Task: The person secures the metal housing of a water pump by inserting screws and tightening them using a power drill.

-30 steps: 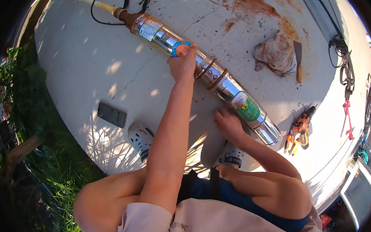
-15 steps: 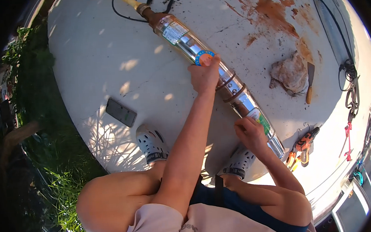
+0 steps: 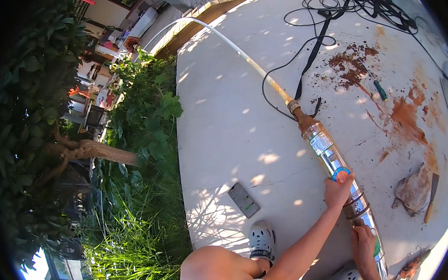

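A long shiny metal submersible pump (image 3: 329,156) lies slantwise on the concrete, its brown neck (image 3: 304,120) joined to a pale hose. My left hand (image 3: 338,190) is wrapped over the pump's middle, beside a round blue-and-orange sticker. Just below that hand, two dark bands (image 3: 358,209) circle the metal body. Lower down, my right hand (image 3: 363,244) is closed with its fingers curled against the pump's near side, by a green label. Whatever those fingers may pinch is hidden.
The hose (image 3: 239,52) arches toward a wooden deck (image 3: 206,15). Black cable and strap (image 3: 380,7) lie coiled at far right. Reddish mud (image 3: 407,121), a green-handled screwdriver (image 3: 380,90), a dirty rag (image 3: 413,190), a scraper (image 3: 432,199) and a phone (image 3: 243,200) are on the concrete. Grass (image 3: 133,243) borders the left.
My view has swung up and left, bringing the hose, deck and coiled cable into sight. My left hand keeps its hold on the pump. My right hand is slightly nearer the bands.
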Demonstrator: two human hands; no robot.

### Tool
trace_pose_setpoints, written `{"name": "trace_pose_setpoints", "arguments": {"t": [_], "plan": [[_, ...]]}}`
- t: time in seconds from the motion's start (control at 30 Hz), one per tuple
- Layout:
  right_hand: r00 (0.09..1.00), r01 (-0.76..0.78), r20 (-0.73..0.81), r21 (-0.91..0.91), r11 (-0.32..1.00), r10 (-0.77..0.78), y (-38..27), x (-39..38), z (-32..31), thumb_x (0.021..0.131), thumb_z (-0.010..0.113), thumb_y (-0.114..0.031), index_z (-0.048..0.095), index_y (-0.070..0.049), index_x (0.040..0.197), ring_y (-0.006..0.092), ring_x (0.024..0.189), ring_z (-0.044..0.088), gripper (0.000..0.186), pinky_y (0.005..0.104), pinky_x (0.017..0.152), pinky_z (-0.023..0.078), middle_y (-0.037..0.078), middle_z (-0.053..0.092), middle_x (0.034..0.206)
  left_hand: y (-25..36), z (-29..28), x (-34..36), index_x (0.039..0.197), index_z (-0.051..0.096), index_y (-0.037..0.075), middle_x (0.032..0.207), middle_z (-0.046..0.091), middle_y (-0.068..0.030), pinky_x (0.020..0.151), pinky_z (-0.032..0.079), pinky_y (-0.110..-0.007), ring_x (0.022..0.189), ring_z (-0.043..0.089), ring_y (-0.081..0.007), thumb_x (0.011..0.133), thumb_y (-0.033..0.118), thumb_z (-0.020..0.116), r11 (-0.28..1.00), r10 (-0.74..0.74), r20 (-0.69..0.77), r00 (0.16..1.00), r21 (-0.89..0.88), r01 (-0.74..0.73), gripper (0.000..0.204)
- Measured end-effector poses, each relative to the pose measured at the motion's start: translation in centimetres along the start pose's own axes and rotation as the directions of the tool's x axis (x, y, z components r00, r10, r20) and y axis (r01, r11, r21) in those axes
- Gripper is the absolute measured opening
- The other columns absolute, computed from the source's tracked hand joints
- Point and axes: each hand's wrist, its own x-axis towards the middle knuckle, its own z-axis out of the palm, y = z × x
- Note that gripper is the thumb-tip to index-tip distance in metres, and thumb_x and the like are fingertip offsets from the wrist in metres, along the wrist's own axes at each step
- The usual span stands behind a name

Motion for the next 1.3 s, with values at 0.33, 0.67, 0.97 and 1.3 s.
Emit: {"name": "trace_pose_setpoints", "arguments": {"t": [0.33,0.67,0.97,1.3], "plan": [[0.999,-0.032,-0.037,0.011,0.999,0.033,0.5,-0.8,-0.4,0.084,0.066,0.007,0.070,0.003,0.099,0.0326,0.083,0.071,0.017,0.0379,0.072,0.056,0.017,0.069,0.096,0.8,0.9,-1.4,0.118,0.049,-0.010,0.113,0.066,-0.0286,0.091,0.053,-0.048,0.106,0.067,-0.0419,0.072,0.062,0.077,0.998,0.042,0.041,0.998,-0.056,-0.040,0.089],[0.995,0.033,-0.094,0.046,0.998,-0.029,0.6,-0.5,2.2,0.084,0.071,0.001,0.068,0.000,0.101,0.0297,0.090,0.072,0.017,0.0353,0.075,0.059,0.013,0.071,0.096,0.1,0.1,1.2,0.115,0.050,-0.015,0.107,0.067,-0.0235,0.086,0.055,-0.040,0.098,0.068,-0.0315,0.072,0.056,0.083,0.991,0.091,-0.024,0.996,-0.095,-0.093,0.089],[0.988,-0.031,-0.149,0.001,1.000,0.031,1.7,-1.3,3.3,0.081,0.072,0.002,0.069,-0.002,0.098,0.0278,0.089,0.072,0.018,0.0340,0.071,0.059,0.015,0.070,0.109,-0.9,1.1,1.2,0.120,0.047,-0.012,0.112,0.067,-0.0269,0.093,0.054,-0.044,0.105,0.068,-0.0382,0.071,0.056,0.083,0.989,0.079,0.050,0.996,-0.131,-0.072,0.092],[0.977,0.103,-0.163,-0.196,0.975,-0.136,1.5,-0.2,4.2,0.076,0.073,0.002,0.070,-0.006,0.095,0.0227,0.069,0.066,0.021,0.0359,0.057,0.053,0.005,0.064,0.088,-0.9,1.1,1.3,0.096,0.069,-0.005,0.093,0.072,-0.0156,0.079,0.054,-0.037,0.084,0.070,-0.0223,0.073,0.043,0.085,0.979,0.126,-0.058,0.990,-0.152,-0.133,0.056]]}}
